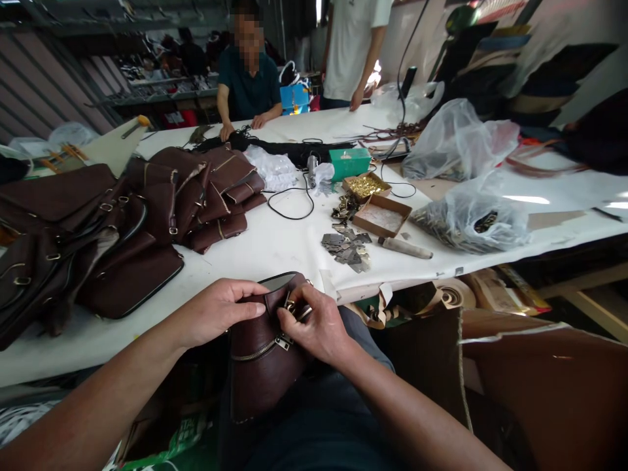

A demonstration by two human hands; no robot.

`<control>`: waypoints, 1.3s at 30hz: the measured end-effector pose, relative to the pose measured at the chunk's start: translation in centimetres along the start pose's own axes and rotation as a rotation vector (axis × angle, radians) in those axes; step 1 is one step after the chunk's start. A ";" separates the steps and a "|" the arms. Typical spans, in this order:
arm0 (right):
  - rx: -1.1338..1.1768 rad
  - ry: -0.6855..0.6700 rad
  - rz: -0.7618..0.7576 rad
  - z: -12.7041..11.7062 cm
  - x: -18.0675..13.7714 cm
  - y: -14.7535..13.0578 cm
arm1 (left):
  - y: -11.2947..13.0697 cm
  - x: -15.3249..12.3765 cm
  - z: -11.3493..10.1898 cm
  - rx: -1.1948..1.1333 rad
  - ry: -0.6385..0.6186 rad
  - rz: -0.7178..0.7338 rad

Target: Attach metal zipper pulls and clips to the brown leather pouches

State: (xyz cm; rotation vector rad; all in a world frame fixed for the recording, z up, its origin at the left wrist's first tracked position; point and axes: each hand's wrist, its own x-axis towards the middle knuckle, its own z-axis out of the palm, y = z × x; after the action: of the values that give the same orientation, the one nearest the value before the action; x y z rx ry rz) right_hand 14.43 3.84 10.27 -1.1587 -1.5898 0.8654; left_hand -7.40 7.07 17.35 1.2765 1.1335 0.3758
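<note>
A dark brown leather bag (265,386) rests on my lap against the table edge, with a brass-toothed zipper (255,353) curving across it and a metal zipper pull (283,341) hanging from it. My left hand (220,311) grips the bag's upper rim between thumb and fingers. Pinched on the right side is a brass-coloured metal fitting (290,305), held by my right hand (316,324); its fingers partly hide the piece. A second short zipper end (305,313) shows beside those fingers.
Brown leather bags (147,209) are piled at left. Flat metal plates (346,247), a wooden-handled tool (405,247), an open box (383,214), gold-coloured hardware (367,185) and plastic bags (471,222) lie at right. Two people stand or sit across the table (289,245).
</note>
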 end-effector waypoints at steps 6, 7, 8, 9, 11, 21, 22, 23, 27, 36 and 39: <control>-0.020 -0.009 -0.016 -0.2 0.2 0.2 | 0.6 0.2 0.5 0.052 0.020 0.013; -0.015 -0.009 -0.016 -0.2 0.2 0.2 | 0.7 0.1 0.7 0.070 0.026 0.019; -0.008 -0.013 -0.012 -0.3 0.2 0.1 | 0.8 0.1 0.8 0.092 0.033 0.025; 0.001 -0.018 -0.003 -0.3 0.2 0.1 | 0.9 0.0 0.9 0.116 0.040 0.029; 0.013 -0.033 0.016 -0.4 0.2 0.0 | 1.0 -0.1 1.1 0.156 0.052 0.038; -0.041 0.044 0.011 0.1 -0.2 0.1 | 1.2 -0.7 2.1 0.349 0.097 0.094; -0.040 0.054 0.013 0.2 -0.2 0.1 | 1.3 -0.7 2.2 0.374 0.104 0.098; -0.040 0.061 0.015 0.3 -0.2 0.1 | 1.4 -0.8 2.4 0.395 0.110 0.104; -0.032 0.049 0.013 0.3 -0.2 0.2 | 1.3 -0.7 2.6 0.434 0.131 0.137; 0.188 -0.181 0.055 -1.2 -0.1 1.4 | 0.9 -0.8 2.9 0.476 0.128 0.201; 0.190 -0.152 0.040 -0.8 0.1 1.7 | 0.9 -0.9 3.0 0.518 0.176 0.246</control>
State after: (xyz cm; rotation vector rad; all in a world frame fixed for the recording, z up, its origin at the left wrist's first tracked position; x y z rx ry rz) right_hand 15.67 4.47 9.02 -1.0127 -1.5708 1.1279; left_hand -4.98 4.98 18.14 1.8774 1.2731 0.3955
